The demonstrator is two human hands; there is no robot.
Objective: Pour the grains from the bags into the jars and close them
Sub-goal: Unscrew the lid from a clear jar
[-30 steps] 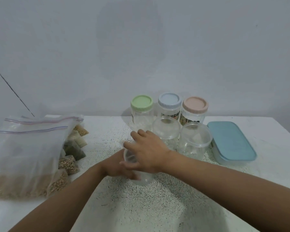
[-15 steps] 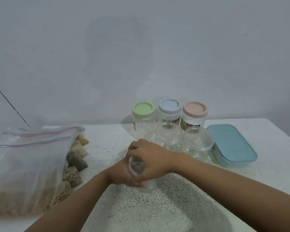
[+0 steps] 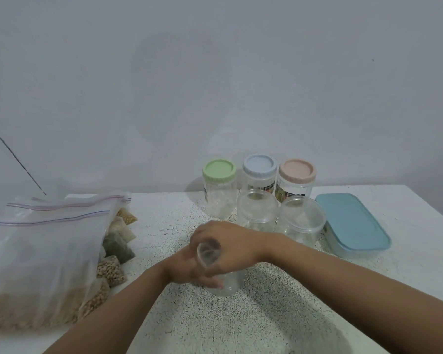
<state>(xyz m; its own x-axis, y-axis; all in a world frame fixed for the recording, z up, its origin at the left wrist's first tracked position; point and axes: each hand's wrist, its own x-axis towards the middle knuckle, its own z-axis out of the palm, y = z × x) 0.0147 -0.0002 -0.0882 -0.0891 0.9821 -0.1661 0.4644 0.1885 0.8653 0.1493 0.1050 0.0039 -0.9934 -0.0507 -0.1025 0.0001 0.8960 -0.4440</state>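
Note:
A clear plastic jar stands on the speckled table in front of me. My left hand grips its body from the left. My right hand is curled over its top, holding the clear lid, which looks tilted. Large zip bags with grains lie at the left, with several small grain packets beside them. Further back stand two clear jars with clear lids and three jars with green, blue and pink lids.
A rectangular container with a light blue lid lies at the right, close to the jars. A plain wall rises behind the table. The table's right edge runs near the right side of the frame.
My right hand has turned on the jar's top, and the clear lid now shows tilted under its fingers. The camera has tilted up a little.

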